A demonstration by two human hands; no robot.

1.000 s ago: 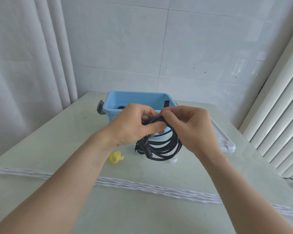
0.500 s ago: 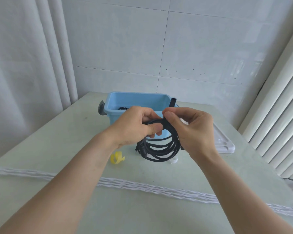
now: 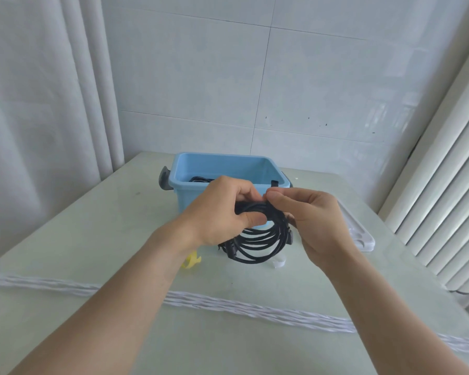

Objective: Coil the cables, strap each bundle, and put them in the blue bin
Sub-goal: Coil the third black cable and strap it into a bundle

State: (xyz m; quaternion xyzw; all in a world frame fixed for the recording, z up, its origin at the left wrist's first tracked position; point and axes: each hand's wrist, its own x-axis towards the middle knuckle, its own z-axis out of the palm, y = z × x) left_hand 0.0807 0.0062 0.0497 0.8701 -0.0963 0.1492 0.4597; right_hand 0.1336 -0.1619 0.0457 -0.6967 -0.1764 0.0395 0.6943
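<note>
Strapping the black coil: loops could spring loose if either grip slackens.

Black cable coil [image 3: 257, 239] hangs above the table [image 3: 92, 239], just in front of the blue bin [image 3: 222, 163]. Left hand [image 3: 222, 212] grips the coil's top, thumb pressing the bunched loops. Right hand [image 3: 314, 220] pinches at the same spot, fingertips meeting the left's; a black strap seems to run there, too hidden to confirm. Risk, as I judge it: an unfastened strap lets the loops fan out and the dangling plug end drags them. Another dark cable lies in the bin. Yellow strap [image 3: 191, 259] and white strap [image 3: 278, 262] lie on the table near the coil; white lid [image 3: 360, 234] at right.
</note>
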